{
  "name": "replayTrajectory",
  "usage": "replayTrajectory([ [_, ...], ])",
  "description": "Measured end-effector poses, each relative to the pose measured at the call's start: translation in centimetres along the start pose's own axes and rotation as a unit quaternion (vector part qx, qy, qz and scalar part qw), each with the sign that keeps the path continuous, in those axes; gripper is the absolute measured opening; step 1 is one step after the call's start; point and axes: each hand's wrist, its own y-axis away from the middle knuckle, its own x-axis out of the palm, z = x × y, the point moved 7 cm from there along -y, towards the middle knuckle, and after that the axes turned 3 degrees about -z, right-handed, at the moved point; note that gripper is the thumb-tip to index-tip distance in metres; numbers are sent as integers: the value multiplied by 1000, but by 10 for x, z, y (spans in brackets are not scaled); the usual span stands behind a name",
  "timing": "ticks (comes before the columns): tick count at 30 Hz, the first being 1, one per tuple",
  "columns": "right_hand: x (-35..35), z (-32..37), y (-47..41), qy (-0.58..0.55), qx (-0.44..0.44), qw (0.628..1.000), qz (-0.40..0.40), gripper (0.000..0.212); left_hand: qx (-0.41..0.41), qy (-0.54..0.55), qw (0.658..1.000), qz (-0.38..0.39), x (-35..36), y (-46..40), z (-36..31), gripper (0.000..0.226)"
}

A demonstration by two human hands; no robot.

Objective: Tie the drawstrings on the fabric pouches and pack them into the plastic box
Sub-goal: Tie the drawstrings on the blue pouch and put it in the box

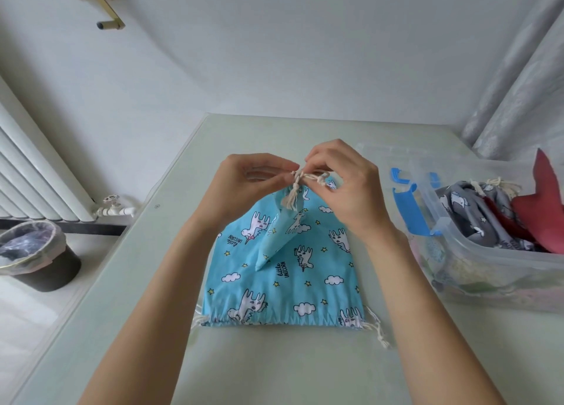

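Both hands pinch the cord [300,177] w/ fingers: L hand [244,187], R hand [341,184]. Small pouch [280,233] hangs below; box [488,252] lies right, R hand nearer.

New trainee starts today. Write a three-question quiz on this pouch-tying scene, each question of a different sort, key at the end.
1. True or false: both hands, left and right, pinch the cord of the small blue pouch.
2. The small pouch is held over: A) a larger blue pouch lying flat, B) the waste bin, C) the radiator.
3. Fill in: the plastic box, which holds a grey pouch and a red one, stands on the person's ____ side.

Key: 1 true; 2 A; 3 right.
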Motion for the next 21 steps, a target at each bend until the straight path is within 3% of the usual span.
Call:
replayTrajectory([
  [7, 3, -17, 1, -90, 133, 986, 40, 11, -18, -17, 1000, -14, -5, -2, 6, 14],
  [12, 7, -28, 8, -197, 278, 937, 77, 24, -49, 13, 999, -9, -5, -2, 12, 15],
  [21, 6, -33, 11, -317, 367, 873, 57, 36, -68, 2, 998, -9, -1, -2, 18, 20],
])
